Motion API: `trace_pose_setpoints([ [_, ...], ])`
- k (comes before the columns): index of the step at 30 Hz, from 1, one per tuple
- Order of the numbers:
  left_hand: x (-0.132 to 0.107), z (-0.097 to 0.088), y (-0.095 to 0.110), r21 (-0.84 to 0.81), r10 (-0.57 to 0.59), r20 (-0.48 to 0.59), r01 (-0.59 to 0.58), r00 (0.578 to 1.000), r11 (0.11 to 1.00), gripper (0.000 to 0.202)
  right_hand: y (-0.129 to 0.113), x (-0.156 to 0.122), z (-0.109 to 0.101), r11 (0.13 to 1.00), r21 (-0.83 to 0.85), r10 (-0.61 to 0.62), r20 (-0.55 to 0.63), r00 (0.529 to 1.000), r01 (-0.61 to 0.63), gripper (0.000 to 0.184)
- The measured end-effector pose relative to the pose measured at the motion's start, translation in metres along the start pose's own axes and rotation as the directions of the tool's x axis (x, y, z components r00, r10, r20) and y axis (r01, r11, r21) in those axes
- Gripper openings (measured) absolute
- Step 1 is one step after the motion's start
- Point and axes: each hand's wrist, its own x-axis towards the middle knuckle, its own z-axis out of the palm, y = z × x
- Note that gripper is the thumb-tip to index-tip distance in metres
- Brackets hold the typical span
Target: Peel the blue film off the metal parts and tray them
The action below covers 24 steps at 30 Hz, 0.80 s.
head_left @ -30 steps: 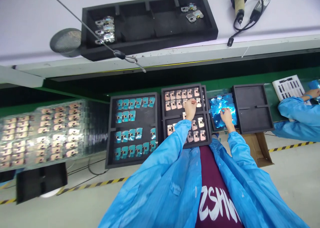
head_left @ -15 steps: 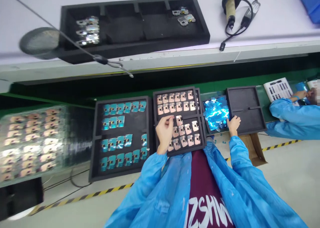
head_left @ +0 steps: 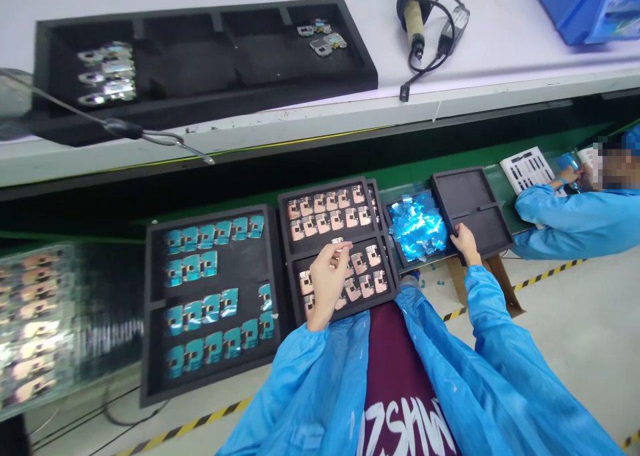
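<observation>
Copper plates [head_left: 320, 206] fill the upper half of the black foam tray [head_left: 325, 193] at centre in two neat rows, while its lower half, nearest the body, holds fewer, loosely spaced with bare foam between them. The left hand [head_left: 327, 284] is over that lower half, thumb and fingertips pinched together at a small plate [head_left: 338, 241] by the divider; the pinch looks closed, but the fingers hide too much to tell whether the plate is gripped. The right hand [head_left: 465, 243] lies against the rim of a foam tray [head_left: 463, 193] with no parts in it, right of centre, fingers over the edge, with no clear clench. Between the hands sits a heap of blue foil [head_left: 417, 226]. Left of centre, a third tray [head_left: 235, 269] holds teal parts [head_left: 210, 236] in rows with gaps. At upper left, a long tray [head_left: 200, 76] carries silver modules [head_left: 105, 76] toward both ends. A co-worker's sleeve [head_left: 570, 219] shows at right.
</observation>
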Motion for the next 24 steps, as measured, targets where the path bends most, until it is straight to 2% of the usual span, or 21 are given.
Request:
trace_pose_setpoints([
  [3,-0.002,0.007,0.011,-0.015,0.028,0.047,-0.028,0.998,1.0,0.024,-0.003,-0.015,-0.029,1.0,0.021,0.019,-0.137,0.99,-0.016,0.026],
  [6,-0.01,0.026,0.026,-0.071,0.028,0.155,-0.017,0.987,0.997,0.023,-0.026,-0.047,-0.056,0.999,0.05,-0.002,-0.238,0.971,0.014,0.025],
  [8,-0.022,0.047,0.039,-0.17,-0.006,0.297,0.059,0.955,0.984,0.028,-0.06,-0.079,-0.064,0.986,0.084,-0.118,-0.274,0.954,0.146,0.021],
  [11,-0.041,0.079,0.051,-0.333,-0.081,0.49,0.272,0.868,0.903,0.06,-0.136,-0.14,-0.055,0.902,0.116,-0.384,-0.223,0.896,0.416,0.013],
  [12,-0.044,0.086,0.049,-0.372,-0.114,0.484,0.322,0.867,0.871,0.063,-0.163,-0.161,-0.049,0.872,0.12,-0.452,-0.177,0.874,0.475,0.011],
  [13,-0.045,0.088,0.045,-0.401,-0.154,0.441,0.348,0.884,0.848,0.062,-0.19,-0.181,-0.042,0.841,0.12,-0.512,-0.137,0.848,0.527,0.013],
  [14,-0.044,0.084,0.037,-0.418,-0.202,0.361,0.352,0.91,0.837,0.058,-0.214,-0.2,-0.036,0.806,0.128,-0.57,-0.099,0.816,0.578,0.017],
  [16,-0.036,0.06,0.013,-0.41,-0.301,0.162,0.341,0.94,0.846,0.051,-0.251,-0.226,-0.027,0.699,0.184,-0.701,-0.016,0.713,0.691,0.027],
  [18,-0.022,0.018,-0.016,-0.362,-0.365,0.037,0.353,0.93,0.863,0.047,-0.268,-0.231,-0.022,0.579,0.241,-0.804,0.011,0.595,0.779,0.036],
  [19,-0.013,-0.006,-0.031,-0.335,-0.374,0.009,0.355,0.927,0.873,0.046,-0.269,-0.225,-0.02,0.554,0.241,-0.819,-0.013,0.574,0.797,0.04],
  [20,-0.004,-0.028,-0.045,-0.303,-0.37,-0.007,0.35,0.929,0.886,0.045,-0.266,-0.214,-0.018,0.574,0.218,-0.798,-0.064,0.599,0.789,0.045],
  [22,0.017,-0.063,-0.069,-0.201,-0.33,-0.006,0.322,0.944,0.925,0.043,-0.25,-0.18,-0.008,0.715,0.173,-0.65,-0.194,0.735,0.677,0.06],
  [23,0.026,-0.074,-0.077,-0.145,-0.309,0.0,0.306,0.951,0.941,0.043,-0.241,-0.161,0.0,0.79,0.191,-0.541,-0.231,0.808,0.583,0.072],
  [24,0.034,-0.08,-0.083,-0.095,-0.297,-0.003,0.295,0.955,0.951,0.042,-0.232,-0.143,0.009,0.83,0.247,-0.461,-0.199,0.865,0.5,0.083],
])
